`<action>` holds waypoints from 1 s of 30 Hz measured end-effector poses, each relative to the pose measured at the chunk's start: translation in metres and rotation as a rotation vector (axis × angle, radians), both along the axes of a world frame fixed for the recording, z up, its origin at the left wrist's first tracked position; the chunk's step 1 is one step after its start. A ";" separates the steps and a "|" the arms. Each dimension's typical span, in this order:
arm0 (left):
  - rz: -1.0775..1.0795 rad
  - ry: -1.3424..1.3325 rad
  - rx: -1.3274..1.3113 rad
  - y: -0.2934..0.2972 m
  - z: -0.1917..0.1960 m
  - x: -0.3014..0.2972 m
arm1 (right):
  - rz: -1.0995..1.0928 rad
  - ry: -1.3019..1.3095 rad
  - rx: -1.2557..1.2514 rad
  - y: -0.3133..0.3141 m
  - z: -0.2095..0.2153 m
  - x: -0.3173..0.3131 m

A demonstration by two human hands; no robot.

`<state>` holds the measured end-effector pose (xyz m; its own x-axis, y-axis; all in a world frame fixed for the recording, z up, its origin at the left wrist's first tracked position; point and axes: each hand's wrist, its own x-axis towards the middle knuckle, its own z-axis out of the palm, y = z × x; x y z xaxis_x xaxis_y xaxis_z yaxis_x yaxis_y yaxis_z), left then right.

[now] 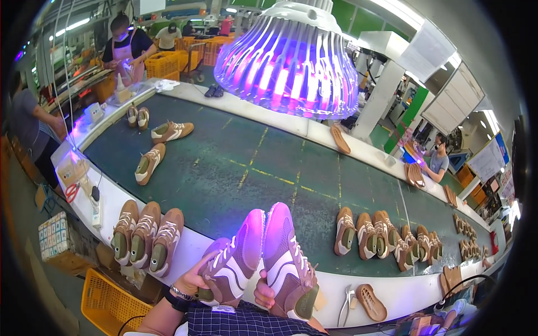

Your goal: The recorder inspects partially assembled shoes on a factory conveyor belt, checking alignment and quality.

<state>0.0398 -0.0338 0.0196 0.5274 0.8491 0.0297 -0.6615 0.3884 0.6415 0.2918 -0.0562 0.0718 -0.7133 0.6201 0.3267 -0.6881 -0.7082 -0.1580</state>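
Under a purple-glowing lamp (pixel 286 73), my left hand (pixel 194 279) grips a brown sneaker (pixel 244 246) with a white side stripe and white laces. My right hand (pixel 264 290) is closed around a matching sneaker (pixel 283 246). Both toes point up and away, and the two shoes are side by side, soles facing inward and toes almost touching. Purple light tints their fronts. Behind the left shoe shows another rounded, purple-lit shoe part (pixel 216 245), mostly hidden. Three brown sneakers (pixel 143 235) stand in a row left of my hands.
A green conveyor belt (pixel 224 185) runs beyond the white ledge, carrying sneakers (pixel 372 235) at right and more (pixel 150 164) at far left. Metal pincers (pixel 346 306) and a brown outsole (pixel 371 302) lie at right, red scissors (pixel 72 192) at left. Co-workers (pixel 126 50) stand across the belt.
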 end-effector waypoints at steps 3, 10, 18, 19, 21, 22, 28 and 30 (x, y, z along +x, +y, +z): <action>0.000 -0.023 -0.059 -0.004 -0.002 -0.002 | 0.008 -0.017 0.030 0.001 0.021 -0.003; 0.140 0.100 -0.047 -0.015 -0.007 -0.019 | -0.068 -0.072 0.004 0.001 -0.011 0.011; 0.494 0.702 0.124 -0.011 0.047 -0.050 | 0.001 0.042 0.061 0.006 -0.060 0.035; 0.536 0.803 0.099 -0.014 0.042 -0.053 | -0.008 0.016 0.047 0.004 -0.060 0.036; 0.562 1.082 0.151 -0.017 0.028 -0.060 | -0.029 -0.029 0.022 0.001 -0.060 0.038; 0.538 1.198 0.132 -0.021 0.015 -0.064 | -0.010 -0.020 0.016 0.001 -0.060 0.038; 0.520 1.216 0.398 -0.025 -0.009 -0.080 | -0.015 -0.081 -0.060 -0.003 -0.064 0.034; 0.598 1.156 -0.035 -0.019 0.007 -0.083 | -0.014 -0.069 -0.069 -0.002 -0.066 0.033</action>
